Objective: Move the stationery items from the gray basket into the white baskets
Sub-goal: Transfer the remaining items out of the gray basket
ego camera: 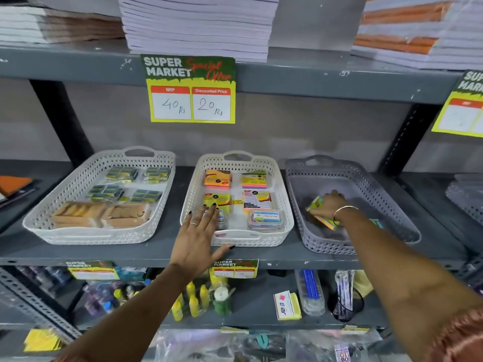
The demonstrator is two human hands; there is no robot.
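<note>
1. A person stands at a dark metal shelf (162,253) holding three baskets in a row; the middle white basket (236,237) serves as the landmark here.
2. To the right of the middle white basket sits the gray basket (300,173). The right hand (328,206) is inside it, fingers (317,210) curled and pressed onto a green and yellow packet (315,203) near the basket's centre. Whether the packet has left the floor of the basket cannot be told.
3. The gray basket looks nearly empty, though a small teal item (376,222) shows beside the forearm.
4. The left hand (200,235) hovers over the front left corner of the middle white basket, fingers (209,214) spread flat, holding nothing.
5. The step in hand appears to be picking up the packet; next it likely needs lifting over the gray rim and carrying left.
6. The middle white basket already holds sticky note pads (217,178) and a clear box (266,220), so free room is tight, and the left hand covers part of it.
7. To the left of the middle white basket, the left white basket (39,218) holds small packs and tan bundles.
8. Above the middle white basket hangs a price sign (188,88).
</note>
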